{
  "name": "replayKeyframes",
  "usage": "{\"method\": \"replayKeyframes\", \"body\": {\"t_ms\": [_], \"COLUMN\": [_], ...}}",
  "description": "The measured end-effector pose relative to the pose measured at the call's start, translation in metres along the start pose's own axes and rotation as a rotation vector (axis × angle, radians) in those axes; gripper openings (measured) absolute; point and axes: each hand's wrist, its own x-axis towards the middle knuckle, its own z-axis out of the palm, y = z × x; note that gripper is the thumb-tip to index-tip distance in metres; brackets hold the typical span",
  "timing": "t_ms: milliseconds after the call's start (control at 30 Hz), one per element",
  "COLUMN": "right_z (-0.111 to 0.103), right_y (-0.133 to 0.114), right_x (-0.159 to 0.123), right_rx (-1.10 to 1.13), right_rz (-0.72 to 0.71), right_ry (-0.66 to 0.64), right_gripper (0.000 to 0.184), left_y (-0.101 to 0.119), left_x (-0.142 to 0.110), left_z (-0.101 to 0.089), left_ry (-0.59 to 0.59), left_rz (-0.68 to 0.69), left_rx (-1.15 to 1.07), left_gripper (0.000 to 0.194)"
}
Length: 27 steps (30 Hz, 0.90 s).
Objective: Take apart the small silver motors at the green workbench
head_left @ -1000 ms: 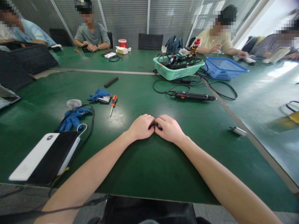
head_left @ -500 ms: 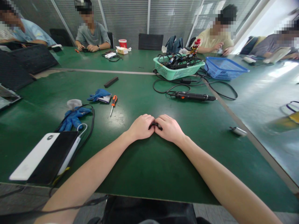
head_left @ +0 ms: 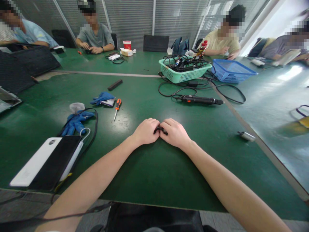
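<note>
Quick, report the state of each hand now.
Left hand: closed around a small black object, shared with the right.
Right hand: closed on the same object, touching the left.

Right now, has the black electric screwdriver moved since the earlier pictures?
No, the black electric screwdriver shows no visible shift: its tip points toward the pale seam in the tabletop, just as before.

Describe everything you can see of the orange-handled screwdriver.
The screwdriver has an orange and black handle, apparently plastic, and a slim, bright shaft that looks like metal. It lies on the green table, handle away from the person, shaft pointing back toward them and slightly left. A bunched blue glove lies close by on its left. Neither hand touches it. The tip's shape is too small to tell.
</note>
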Motion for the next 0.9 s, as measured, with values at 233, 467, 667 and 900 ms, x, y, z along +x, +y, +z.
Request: {"method": "replayKeyframes", "body": {"t_ms": [233, 467, 667, 900], "right_z": [-0.0015, -0.0025, -0.0019, -0.0013], "right_y": [-0.0016, -0.0031, -0.0040, -0.0046], "right_x": [0.0011, 0.0017, 0.0015, 0.0017], "right_rx": [-0.020, -0.032, -0.029, -0.048], "right_rz": [-0.004, -0.010, -0.014, -0.012], "right_ry": [0.002, -0.004, 0.002, -0.004], "right_gripper": [0.008, 0.009, 0.010, 0.011], "left_y": [0.0001, 0.0007, -0.0008, -0.0014], "left_x": [0.0000, -0.0004, -0.0003, 0.0000], "left_z": [-0.0004, -0.0006, 0.0003, 0.0004], "left_ry": [0.010, 0.010, 0.017, 0.019], "left_rz": [-0.004, -0.006, -0.004, 0.001], "left_rx": [0.000, 0.002, 0.005, 0.000], "left_gripper": [0.005, 0.004, 0.004, 0.002]}}
